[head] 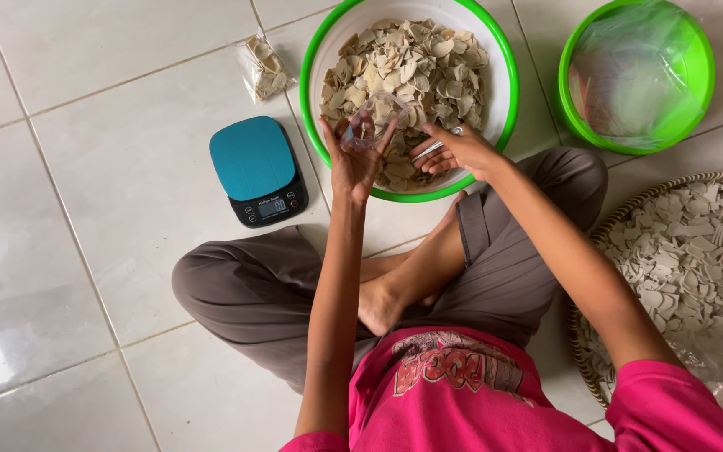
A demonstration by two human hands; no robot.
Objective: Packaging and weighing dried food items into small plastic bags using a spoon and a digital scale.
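A white basin with a green rim (504,75) sits on the tiled floor in front of me, filled with pale, flat chips (428,67). My left hand (353,163) holds a small clear plastic bag (370,121) open over the basin's near side. My right hand (453,151) is beside it at the basin's near edge, gripping a metal spoon (433,149) whose tip rests among the chips.
A small digital scale (258,170) with a teal top stands left of the basin. A filled clear packet (264,67) lies behind it. A green basin (638,75) with plastic bags is at the right; a woven tray (621,226) of white chips lies beside my knee.
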